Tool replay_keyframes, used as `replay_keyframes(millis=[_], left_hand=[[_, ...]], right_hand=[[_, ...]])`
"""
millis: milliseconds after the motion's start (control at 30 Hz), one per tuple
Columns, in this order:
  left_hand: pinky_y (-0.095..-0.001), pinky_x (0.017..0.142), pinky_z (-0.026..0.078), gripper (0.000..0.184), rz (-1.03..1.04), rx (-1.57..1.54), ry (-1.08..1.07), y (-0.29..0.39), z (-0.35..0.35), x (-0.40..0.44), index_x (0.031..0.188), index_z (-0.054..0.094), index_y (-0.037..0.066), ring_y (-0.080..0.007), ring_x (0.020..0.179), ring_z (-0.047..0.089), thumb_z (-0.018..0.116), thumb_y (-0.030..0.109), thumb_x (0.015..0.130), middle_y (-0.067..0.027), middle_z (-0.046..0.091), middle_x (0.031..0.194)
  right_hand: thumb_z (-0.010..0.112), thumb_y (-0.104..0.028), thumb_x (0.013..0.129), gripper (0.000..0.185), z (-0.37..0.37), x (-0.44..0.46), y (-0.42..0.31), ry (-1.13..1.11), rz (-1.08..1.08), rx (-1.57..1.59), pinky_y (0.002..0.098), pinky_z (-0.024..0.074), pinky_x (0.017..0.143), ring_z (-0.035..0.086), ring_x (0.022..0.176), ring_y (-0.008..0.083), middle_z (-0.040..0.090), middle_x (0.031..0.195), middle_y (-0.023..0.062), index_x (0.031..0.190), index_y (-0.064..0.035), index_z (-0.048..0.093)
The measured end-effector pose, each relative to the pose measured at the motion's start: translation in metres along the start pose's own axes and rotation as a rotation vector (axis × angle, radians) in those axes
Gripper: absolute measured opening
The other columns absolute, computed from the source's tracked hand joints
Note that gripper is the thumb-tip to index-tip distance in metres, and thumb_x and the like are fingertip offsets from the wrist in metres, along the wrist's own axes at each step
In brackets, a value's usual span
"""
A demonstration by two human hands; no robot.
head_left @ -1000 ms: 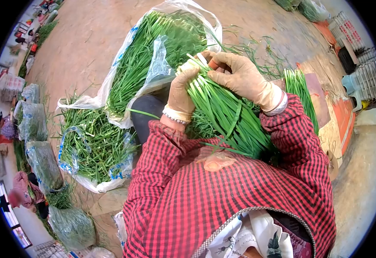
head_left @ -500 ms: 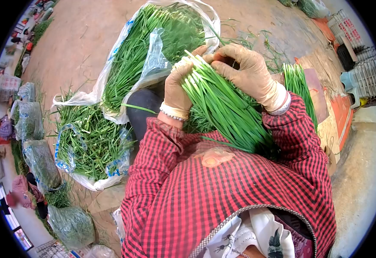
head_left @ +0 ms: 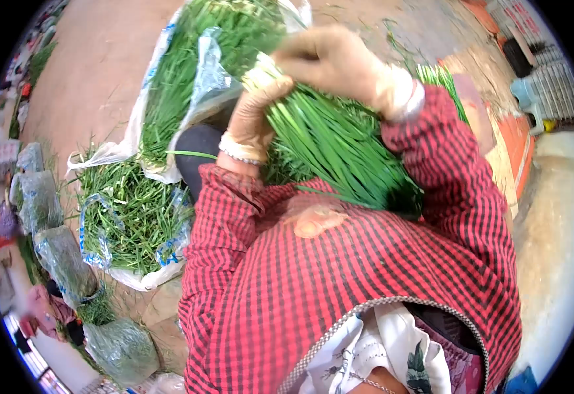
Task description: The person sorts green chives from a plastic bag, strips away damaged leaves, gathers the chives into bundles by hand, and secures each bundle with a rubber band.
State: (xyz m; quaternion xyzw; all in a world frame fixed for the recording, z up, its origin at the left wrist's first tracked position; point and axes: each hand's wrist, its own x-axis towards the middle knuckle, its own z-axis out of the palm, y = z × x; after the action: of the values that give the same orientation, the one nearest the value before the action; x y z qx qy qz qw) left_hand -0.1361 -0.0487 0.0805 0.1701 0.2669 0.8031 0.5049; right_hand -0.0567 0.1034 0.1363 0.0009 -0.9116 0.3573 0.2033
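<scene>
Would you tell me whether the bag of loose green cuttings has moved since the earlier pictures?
No; judged against the larger bag beside it, the bag of cuttings keeps its place. Only the view has shifted.

Right hand in tan glove (head_left: 339, 65): motion-blurred, fingertips indistinct; contact with long green leafy bunch (head_left: 339, 144) unclear. Left hand in tan glove (head_left: 253, 118): fingers partly hidden by bunch. White plastic bag (head_left: 137, 117): top cut off. Green-stemmed bundle at right (head_left: 439, 77): lower part behind red-black checked sleeve (head_left: 444, 138).
</scene>
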Motion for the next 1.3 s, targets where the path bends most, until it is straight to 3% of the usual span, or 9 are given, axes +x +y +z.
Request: replay_keyframes(millis=[200,333,433,633,800,967,1033,1200,1300], left_hand=[[-0.0423,0.090,0.051,0.059,-0.003,-0.059,-0.119,-0.002,-0.004,0.014,0.133,0.041,-0.004,-0.0237,0.094,0.063,0.064,0.006,0.080,-0.0117,0.063,0.104],[-0.0363,0.083,0.054,0.040,0.141,-0.004,0.044,0.029,0.008,0.028,0.123,0.051,-0.004,-0.0259,0.090,0.065,0.057,0.013,0.088,-0.0171,0.065,0.102],[-0.0356,0.071,0.056,0.046,0.435,0.268,0.251,0.082,0.006,0.025,0.125,0.047,-0.005,-0.0242,0.074,0.066,0.063,0.007,0.083,-0.0157,0.066,0.080],[-0.0417,0.081,0.051,0.038,0.630,0.471,0.278,0.158,-0.015,-0.005,0.124,0.049,-0.004,-0.0277,0.083,0.062,0.059,0.008,0.089,-0.0115,0.065,0.088],[-0.0333,0.070,0.053,0.040,0.575,0.554,0.306,0.154,-0.004,-0.003,0.127,0.048,0.002,-0.0204,0.077,0.062,0.060,0.009,0.090,-0.0106,0.063,0.086],[-0.0292,0.070,0.052,0.049,0.370,0.625,0.222,0.087,0.061,0.019,0.129,0.046,0.002,-0.0157,0.075,0.062,0.066,0.010,0.085,-0.0077,0.064,0.086],[-0.0283,0.078,0.050,0.054,0.388,0.695,0.051,0.057,0.091,0.031,0.132,0.045,0.001,-0.0149,0.083,0.062,0.067,0.009,0.084,-0.0059,0.065,0.091],[-0.0364,0.106,0.038,0.077,0.376,0.249,-0.230,0.025,0.119,0.049,0.145,0.028,0.006,-0.0260,0.128,0.042,0.069,0.008,0.080,-0.0165,0.041,0.139],[-0.0381,0.104,0.040,0.089,0.186,0.801,-0.130,-0.009,0.117,0.054,0.146,0.027,0.010,-0.0252,0.127,0.044,0.079,0.009,0.073,-0.0159,0.043,0.139]], right_hand=[[0.064,-0.031,0.085,0.036,-0.020,0.022,0.003,0.013,0.249,0.643,0.0324,0.0550,0.064,0.067,0.085,0.0203,0.066,0.087,0.0122,0.103,0.0001,0.061],[0.069,-0.019,0.079,0.021,0.003,0.011,0.001,0.065,-0.327,0.268,0.0287,0.0476,0.088,0.062,0.095,0.0171,0.067,0.096,0.0108,0.091,-0.0016,0.068],[0.068,-0.017,0.079,0.018,0.001,-0.025,0.017,0.041,-0.307,0.298,0.0322,0.0485,0.085,0.063,0.092,0.0215,0.066,0.095,0.0116,0.089,-0.0023,0.066],[0.061,-0.030,0.077,0.034,-0.015,-0.122,0.102,-1.071,0.510,-0.502,0.0407,0.0516,0.082,0.066,0.091,0.0321,0.069,0.095,0.0173,0.101,-0.0080,0.071],[0.062,-0.042,0.085,0.049,-0.053,-0.092,0.102,-0.147,0.359,-0.179,0.0370,0.0457,0.095,0.060,0.109,0.0312,0.064,0.116,0.0177,0.119,-0.0055,0.063],[0.074,-0.036,0.080,0.084,-0.044,-0.023,-0.003,0.050,0.161,0.244,0.0344,0.0287,0.111,0.035,0.135,0.0271,0.039,0.146,0.0177,0.143,0.0005,0.034],[0.082,-0.042,0.068,0.104,-0.014,-0.007,-0.020,-0.009,-0.074,0.568,0.0348,0.0331,0.109,0.046,0.125,0.0280,0.048,0.134,0.0202,0.146,-0.0043,0.026],[0.083,-0.017,0.067,0.092,-0.008,-0.021,0.003,0.341,-0.022,1.029,0.0330,0.0430,0.100,0.051,0.115,0.0218,0.052,0.124,0.0096,0.142,-0.0088,0.031],[0.074,-0.015,0.076,0.067,-0.047,-0.043,0.009,0.504,0.088,0.926,0.0334,0.0480,0.095,0.056,0.110,0.0192,0.056,0.120,0.0092,0.134,-0.0061,0.043]])
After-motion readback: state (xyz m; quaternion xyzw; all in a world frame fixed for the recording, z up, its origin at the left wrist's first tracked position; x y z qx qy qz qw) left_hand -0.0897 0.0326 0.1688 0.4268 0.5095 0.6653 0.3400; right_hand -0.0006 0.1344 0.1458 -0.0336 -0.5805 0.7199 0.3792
